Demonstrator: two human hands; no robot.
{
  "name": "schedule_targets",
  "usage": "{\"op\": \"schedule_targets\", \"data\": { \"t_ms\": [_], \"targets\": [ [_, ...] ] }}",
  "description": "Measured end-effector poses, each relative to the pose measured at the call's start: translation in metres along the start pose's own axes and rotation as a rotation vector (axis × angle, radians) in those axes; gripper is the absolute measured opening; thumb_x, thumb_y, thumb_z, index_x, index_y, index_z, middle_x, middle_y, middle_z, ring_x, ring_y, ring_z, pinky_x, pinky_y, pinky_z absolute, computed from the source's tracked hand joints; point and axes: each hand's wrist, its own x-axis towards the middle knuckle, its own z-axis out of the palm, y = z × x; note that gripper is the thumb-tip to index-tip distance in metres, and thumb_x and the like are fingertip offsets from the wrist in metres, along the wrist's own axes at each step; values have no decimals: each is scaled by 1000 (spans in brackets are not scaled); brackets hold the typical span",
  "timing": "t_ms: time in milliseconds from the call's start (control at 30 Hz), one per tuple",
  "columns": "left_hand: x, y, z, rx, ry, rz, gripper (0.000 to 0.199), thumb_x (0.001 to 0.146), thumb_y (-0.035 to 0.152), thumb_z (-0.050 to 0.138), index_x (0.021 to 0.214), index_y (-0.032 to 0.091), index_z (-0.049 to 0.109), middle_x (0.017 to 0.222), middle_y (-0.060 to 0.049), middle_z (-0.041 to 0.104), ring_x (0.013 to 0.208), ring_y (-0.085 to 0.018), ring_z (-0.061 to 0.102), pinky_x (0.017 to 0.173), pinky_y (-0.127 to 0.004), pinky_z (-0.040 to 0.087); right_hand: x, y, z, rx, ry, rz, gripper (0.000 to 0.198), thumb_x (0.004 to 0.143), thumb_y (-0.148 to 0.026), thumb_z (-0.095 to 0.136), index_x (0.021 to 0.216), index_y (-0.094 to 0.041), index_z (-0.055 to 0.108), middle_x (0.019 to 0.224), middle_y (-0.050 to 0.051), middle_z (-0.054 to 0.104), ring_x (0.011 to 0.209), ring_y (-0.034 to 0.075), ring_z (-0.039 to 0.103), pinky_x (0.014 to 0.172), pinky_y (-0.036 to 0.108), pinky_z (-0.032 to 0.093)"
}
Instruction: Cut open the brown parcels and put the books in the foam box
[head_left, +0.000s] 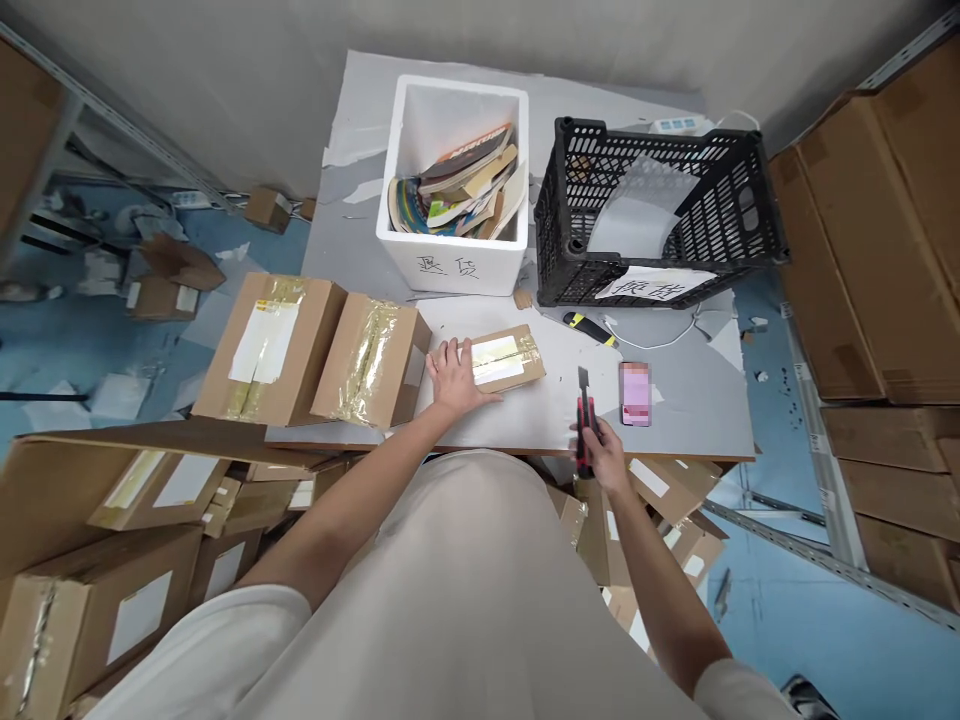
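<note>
At the lower left of the frame I see a pile of cardboard boxes [112,560] with white labels I cannot read. Above them, at left centre, two larger taped parcels [315,350] lie side by side on the left edge of the grey surface [697,400], one bearing a white label, the other wrapped in clear tape.

My left hand [452,375] lies flat, fingers spread, on the left end of a small taped parcel [504,360] at the middle of the surface; it presses on the parcel and is not closed around it. The parcel carries a pale label, its print too small to read.

Behind it, at upper centre, a white foam box [454,270] holds a slanted stack of books [457,185]; handwritten characters mark its front wall, but I cannot make them out. Right of it stands a black plastic crate [720,215] with curled white sheets inside and a sheet of handwritten characters on its front.

In front of the crate lies a yellow-and-black cutter [589,327]. My right hand [600,455] is closed around a red-handled utility knife [583,415], blade pointing up the frame, at the near edge of the surface, a little right of the small parcel and apart from it. Just right of the knife lies a phone [635,393], its screen blurred.

Stacked brown cartons [885,250] fill the right edge.
</note>
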Motion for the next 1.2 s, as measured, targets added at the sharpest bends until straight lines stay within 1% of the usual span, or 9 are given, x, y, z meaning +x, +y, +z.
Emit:
{"op": "schedule_targets", "data": {
  "t_ms": [100, 233, 367, 500, 633, 800, 967, 1100, 1200],
  "targets": [
    [-5, 11, -5, -4, -29, -82, 126, 49, 78, 66, 146, 8, 26, 149, -29, 28, 135, -46, 25, 106, -62, 21, 29, -1, 53, 117, -28, -25, 53, 73, -56, 64, 112, -25, 47, 107, 5, 64, 65, 12, 61, 54, 27, 52],
    [-21, 2, -12, -79, -104, -121, 94, 73, 67, 55, 146, 13, 30, 146, -25, 37, 128, -45, 38, 96, -59, 36, 65, -10, 95, 111, -71, -18, 54, 75, -58, 60, 113, -25, 41, 73, -4, 62, 55, 12, 58, 51, 26, 50],
    [-41, -17, -1, -361, -113, -3, 55, 89, 35, 39, 140, 14, 41, 123, -15, 60, 107, -27, 58, 92, -43, 47, 95, -25, 92, 69, -72, -58, 52, 71, -55, 63, 107, -25, 41, 67, -6, 58, 51, 11, 54, 47, 24, 46],
    [-57, -21, 19, -611, -57, 4, 53, 88, 33, 42, 138, 15, 44, 121, -13, 58, 94, -18, 62, 74, -31, 55, 112, -37, 85, 71, -82, -61, 50, 67, -53, 66, 102, -25, 43, 94, -2, 63, 56, 8, 53, 49, 23, 48],
    [-59, -20, 21, -615, -42, -19, 55, 84, 32, 50, 136, 17, 45, 120, -12, 58, 94, -19, 62, 73, -33, 56, 106, -37, 83, 39, -94, -57, 53, 66, -54, 66, 105, -25, 44, 112, 3, 61, 60, 8, 53, 51, 25, 49],
    [-15, -14, 3, -508, -14, 10, 63, 80, 32, 53, 139, 14, 40, 129, -15, 53, 110, -24, 58, 90, -39, 52, 60, -19, 67, 43, -86, -58, 52, 72, -55, 65, 110, -22, 50, 114, 6, 63, 63, 9, 55, 56, 27, 51],
    [66, -1, -14, -339, -9, 200, 77, 81, 40, 55, 144, 5, 29, 150, -19, 32, 140, -30, 29, 113, -41, 31, 0, 17, 59, 233, -44, 162, 48, 72, -55, 69, 107, -26, 53, 110, 5, 65, 75, 16, 66, 58, 29, 54],
    [98, 0, -13, -272, -170, 235, 62, 79, 36, 57, 134, 8, 46, 138, -16, 51, 128, -28, 47, 109, -37, 37, -15, 31, 73, 401, -28, 278, 53, 72, -58, 69, 110, -30, 48, 110, 8, 67, 92, 26, 69, 64, 40, 58],
    [90, -5, -10, -300, -119, 148, 52, 80, 34, 56, 127, 12, 52, 127, -13, 58, 117, -26, 55, 103, -36, 42, -7, 27, 78, 429, -6, 228, 53, 72, -60, 68, 108, -28, 47, 97, 7, 70, 97, 27, 69, 72, 42, 58]
  ]
}}
